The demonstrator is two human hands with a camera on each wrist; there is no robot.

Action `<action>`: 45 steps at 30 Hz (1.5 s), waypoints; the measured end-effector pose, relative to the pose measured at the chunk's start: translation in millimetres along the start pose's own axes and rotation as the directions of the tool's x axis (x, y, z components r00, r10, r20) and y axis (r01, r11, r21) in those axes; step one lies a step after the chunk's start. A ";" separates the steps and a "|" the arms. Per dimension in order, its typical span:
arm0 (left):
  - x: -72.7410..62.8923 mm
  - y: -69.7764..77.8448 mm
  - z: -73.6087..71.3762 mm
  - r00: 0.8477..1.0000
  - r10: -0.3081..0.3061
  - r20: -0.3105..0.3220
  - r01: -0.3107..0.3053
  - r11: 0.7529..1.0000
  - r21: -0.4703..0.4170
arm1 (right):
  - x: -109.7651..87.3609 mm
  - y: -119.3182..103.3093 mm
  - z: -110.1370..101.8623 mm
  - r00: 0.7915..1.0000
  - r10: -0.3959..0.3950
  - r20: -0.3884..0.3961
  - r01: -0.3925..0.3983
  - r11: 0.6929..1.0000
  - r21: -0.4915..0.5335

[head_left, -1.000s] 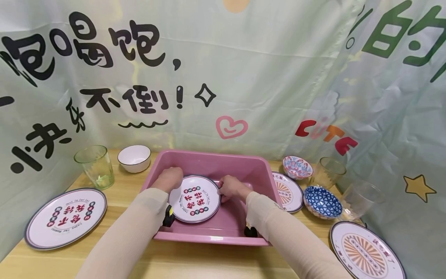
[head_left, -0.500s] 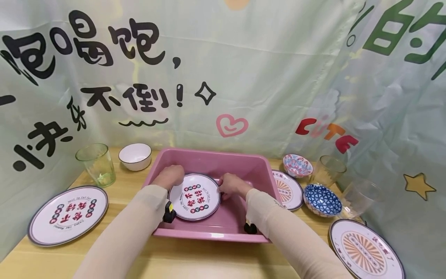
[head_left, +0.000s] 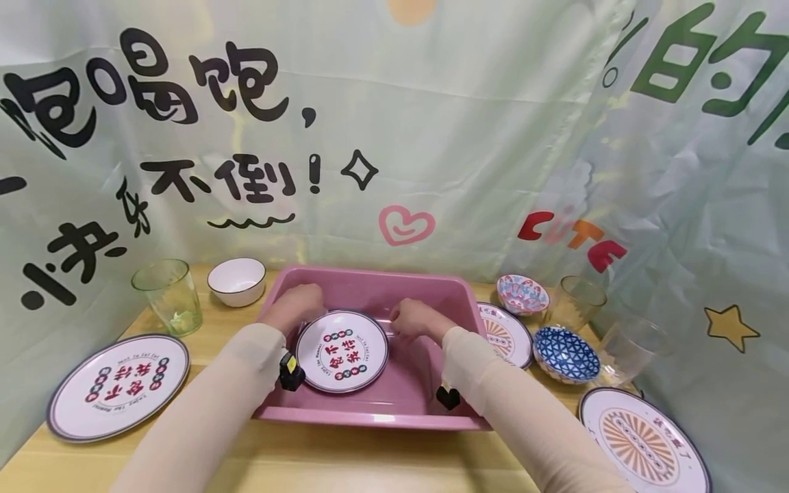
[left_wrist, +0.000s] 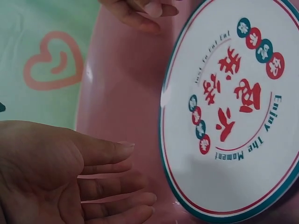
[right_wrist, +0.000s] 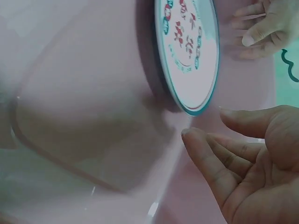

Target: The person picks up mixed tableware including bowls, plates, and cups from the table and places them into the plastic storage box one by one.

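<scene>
A white plate (head_left: 342, 350) with a dark rim and red lettering lies in a pink plastic tub (head_left: 382, 419), toward its left side. My left hand (head_left: 298, 307) hovers over the tub beside the plate's left edge. In the left wrist view, the left hand's fingers (left_wrist: 112, 186) are straight and spread, with a gap between them and the plate. My right hand (head_left: 418, 318) is at the other side of the plate. Its thumb and fingers (right_wrist: 205, 158) are parted in the right wrist view, just off the rim and holding nothing.
Left of the tub are a larger plate (head_left: 120, 387), a green glass (head_left: 169, 298) and a white bowl (head_left: 237, 282). To the right stand a patterned bowl (head_left: 522, 294), a blue bowl (head_left: 566, 353), two clear glasses (head_left: 631, 349) and two plates (head_left: 644, 441). A printed curtain (head_left: 468, 150) hangs behind.
Both hands have let go of the plate's edges and drawn slightly apart. The plate stays in the tub.
</scene>
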State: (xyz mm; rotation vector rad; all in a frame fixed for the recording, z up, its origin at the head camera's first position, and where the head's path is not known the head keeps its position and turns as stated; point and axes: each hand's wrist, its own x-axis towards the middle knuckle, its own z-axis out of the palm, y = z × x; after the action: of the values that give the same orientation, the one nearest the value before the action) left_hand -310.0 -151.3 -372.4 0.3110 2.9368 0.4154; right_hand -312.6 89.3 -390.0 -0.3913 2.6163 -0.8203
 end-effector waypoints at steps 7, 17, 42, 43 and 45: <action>-4.1 2.1 -9.8 0.998 0.059 0.013 -0.059 0.998 0.002 | -8.8 -0.1 -14.5 0.998 -0.053 -0.043 0.053 0.999 0.004; -12.5 -0.1 -22.6 0.997 0.068 0.032 -0.067 0.998 -0.007 | -27.1 1.9 -35.3 0.995 -0.078 -0.065 0.080 0.997 0.022; -70.1 -39.9 -39.2 0.960 0.230 -0.161 -0.260 0.943 -0.209 | -91.5 23.8 -71.5 0.961 -0.221 -0.164 0.247 0.956 0.160; -72.7 -42.8 -39.3 0.957 0.231 -0.176 -0.266 0.941 -0.211 | -93.9 26.8 -71.5 0.960 -0.219 -0.175 0.248 0.954 0.167; -78.1 -48.5 -39.6 0.952 0.228 -0.202 -0.269 0.940 -0.209 | -98.4 32.8 -71.9 0.954 -0.222 -0.201 0.257 0.951 0.170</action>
State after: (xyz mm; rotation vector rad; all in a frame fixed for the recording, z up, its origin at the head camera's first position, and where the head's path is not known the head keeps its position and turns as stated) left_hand -250.7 -224.7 -338.9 0.6491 2.9798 0.8589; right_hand -260.1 186.4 -328.8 -0.6151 2.6517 -1.2341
